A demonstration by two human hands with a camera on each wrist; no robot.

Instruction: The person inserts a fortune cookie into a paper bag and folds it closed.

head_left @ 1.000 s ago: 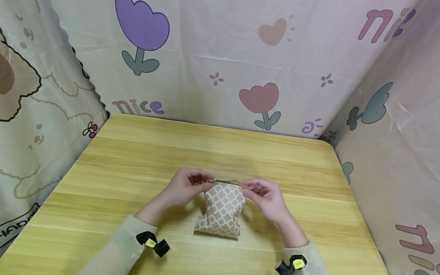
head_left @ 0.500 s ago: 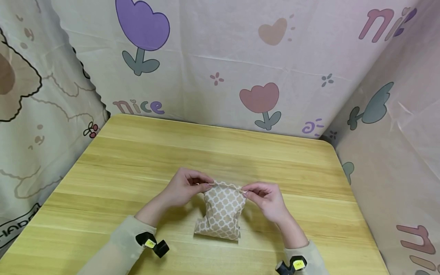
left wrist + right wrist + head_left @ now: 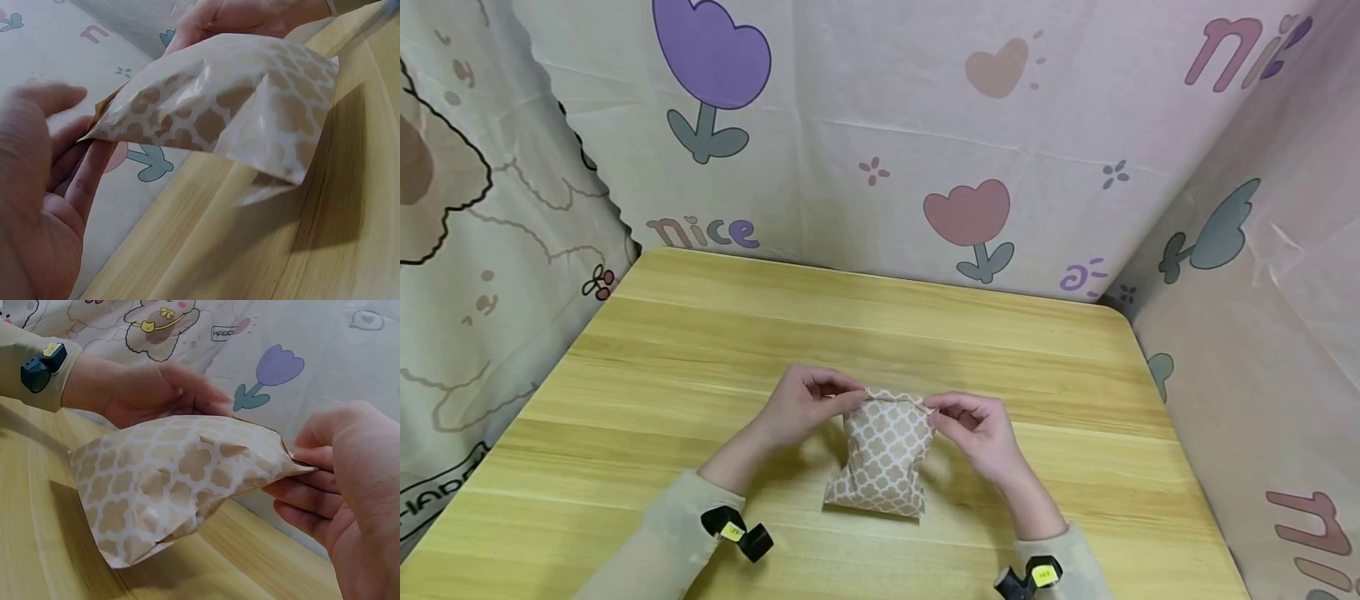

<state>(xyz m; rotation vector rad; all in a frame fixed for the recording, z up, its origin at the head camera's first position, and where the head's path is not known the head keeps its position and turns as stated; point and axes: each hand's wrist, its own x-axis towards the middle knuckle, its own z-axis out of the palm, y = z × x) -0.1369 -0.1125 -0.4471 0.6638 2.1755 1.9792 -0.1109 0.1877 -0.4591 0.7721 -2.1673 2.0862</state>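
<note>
A small paper bag (image 3: 886, 458), tan with a white quatrefoil pattern, is held at its top end between both hands, above the middle front of the table. My left hand (image 3: 808, 407) grips the bag's left top corner. In the left wrist view, that hand's fingers (image 3: 94, 178) lie under the corner and the thumb stands raised over it. On the other side my right hand (image 3: 981, 429) pinches the right top corner between thumb and fingers. A narrow folded strip runs along the top edge. Brown inner paper shows at the mouth in the wrist views.
The wood-grain table (image 3: 715, 317) reaches back to a printed cloth backdrop (image 3: 850, 100). More cloth hangs at the left and right sides. Small black cameras (image 3: 736, 533) with yellow labels sit on both wrists over light sleeves.
The bag's top edge has tipped over: its open brown mouth showed one second ago, and a patterned strip shows there now. The hands have shifted only slightly and keep their corners.
</note>
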